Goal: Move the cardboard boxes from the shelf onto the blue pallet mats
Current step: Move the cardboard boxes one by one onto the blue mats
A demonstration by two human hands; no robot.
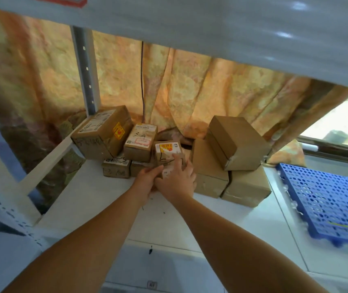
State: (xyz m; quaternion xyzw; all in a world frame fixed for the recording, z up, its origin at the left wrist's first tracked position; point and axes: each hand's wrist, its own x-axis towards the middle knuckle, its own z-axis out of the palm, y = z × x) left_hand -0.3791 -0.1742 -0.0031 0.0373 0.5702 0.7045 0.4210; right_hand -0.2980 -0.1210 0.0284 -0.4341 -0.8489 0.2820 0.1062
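Note:
Several cardboard boxes are piled at the back of the white shelf (96, 199). Both my hands reach into the middle of the pile. My left hand (147, 178) grips the near left edge of a small box (166, 151) with a yellow and red label. My right hand (177, 178) holds the same box from the front right, one finger stretched up over its top. To the left lie a large taped box (103, 132) and a white-labelled box (141, 142). Plain brown boxes (236, 142) are stacked to the right. A blue pallet mat (327, 199) lies on the floor at the right.
An upper shelf board (211, 24) hangs low over the boxes. A perforated metal post (85, 70) stands at the back left. A patterned orange curtain (190, 87) hangs behind the shelf. Two small flat boxes (117, 168) lie under the left pile.

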